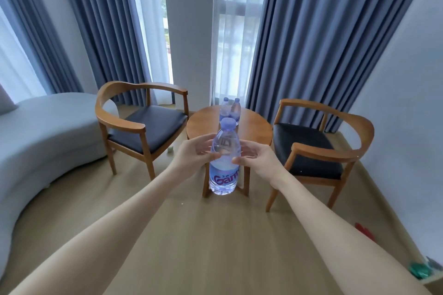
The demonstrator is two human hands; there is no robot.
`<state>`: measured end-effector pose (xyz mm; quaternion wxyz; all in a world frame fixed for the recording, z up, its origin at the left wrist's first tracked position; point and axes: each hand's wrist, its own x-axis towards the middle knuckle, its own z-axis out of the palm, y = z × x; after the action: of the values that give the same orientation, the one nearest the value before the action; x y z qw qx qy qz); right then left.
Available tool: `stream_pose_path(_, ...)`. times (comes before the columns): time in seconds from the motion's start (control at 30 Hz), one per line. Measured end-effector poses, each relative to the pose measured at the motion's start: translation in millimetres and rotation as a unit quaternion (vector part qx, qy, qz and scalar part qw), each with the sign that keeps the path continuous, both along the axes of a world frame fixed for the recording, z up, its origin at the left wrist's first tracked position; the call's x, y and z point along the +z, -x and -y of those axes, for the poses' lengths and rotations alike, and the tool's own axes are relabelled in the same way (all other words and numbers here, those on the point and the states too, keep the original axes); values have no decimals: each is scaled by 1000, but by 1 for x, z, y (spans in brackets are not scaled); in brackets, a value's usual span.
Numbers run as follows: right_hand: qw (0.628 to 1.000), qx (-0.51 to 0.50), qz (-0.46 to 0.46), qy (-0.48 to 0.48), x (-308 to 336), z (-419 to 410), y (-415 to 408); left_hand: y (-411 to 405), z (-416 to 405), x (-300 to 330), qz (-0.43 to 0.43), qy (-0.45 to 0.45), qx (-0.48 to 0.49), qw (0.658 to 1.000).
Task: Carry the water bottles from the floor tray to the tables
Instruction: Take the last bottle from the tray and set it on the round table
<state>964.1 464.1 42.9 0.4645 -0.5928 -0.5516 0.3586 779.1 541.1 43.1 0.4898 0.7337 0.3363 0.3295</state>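
I hold a clear water bottle [224,158] with a pale purple cap and a blue label upright in front of me, above the floor. My left hand [194,154] grips its left side and my right hand [256,161] grips its right side, fingers wrapped around the upper body. Beyond it stands a small round wooden table [254,129]. Two more water bottles [230,110] stand close together at the table's far edge. The floor tray is out of view.
A wooden armchair with a dark seat [143,127] stands left of the table and another [318,146] to its right. A grey sofa [40,136] fills the left. Blue curtains [323,31] hang behind. Small red and green items [418,268] lie at the lower right.
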Motion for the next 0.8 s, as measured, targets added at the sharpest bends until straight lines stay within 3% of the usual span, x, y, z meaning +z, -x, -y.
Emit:
stream_pose_path(0.4,997,-10,-53,50,-48,-166,-100,-103,-169,-49,-6,48,-1,999)
stream_pose_path(0.8,991,-71,-31,110,-73,-341,-159,-170,-363,-90,-23,97,-41,994)
